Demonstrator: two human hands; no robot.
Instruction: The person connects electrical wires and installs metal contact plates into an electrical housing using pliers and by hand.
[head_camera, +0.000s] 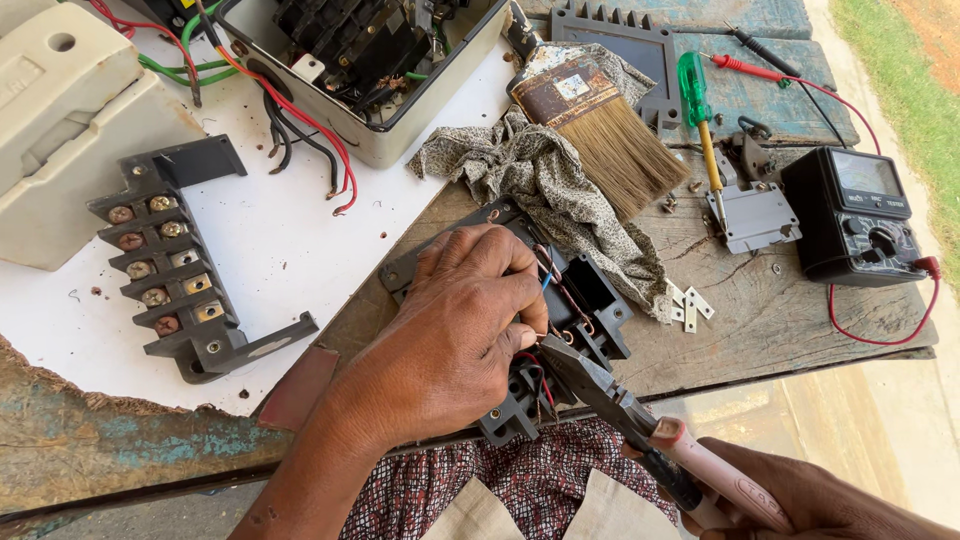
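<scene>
My left hand (455, 320) presses down on a black plastic electrical part (590, 295) at the table's near edge, its fingers pinching thin copper and red wires. My right hand (800, 495), at the bottom right, grips the pink handles of a pair of pliers (620, 400). The plier jaws point up and left and meet the wires right beside my left fingertips. Much of the black part is hidden under my left hand.
A black terminal block (175, 265) lies on a white sheet (300, 230). Behind are an open metal box with wires (370, 60), a patterned rag (560, 190), a paintbrush (600, 120), a green screwdriver (700, 120), a grey metal bracket (755, 215) and a black multimeter (860, 215).
</scene>
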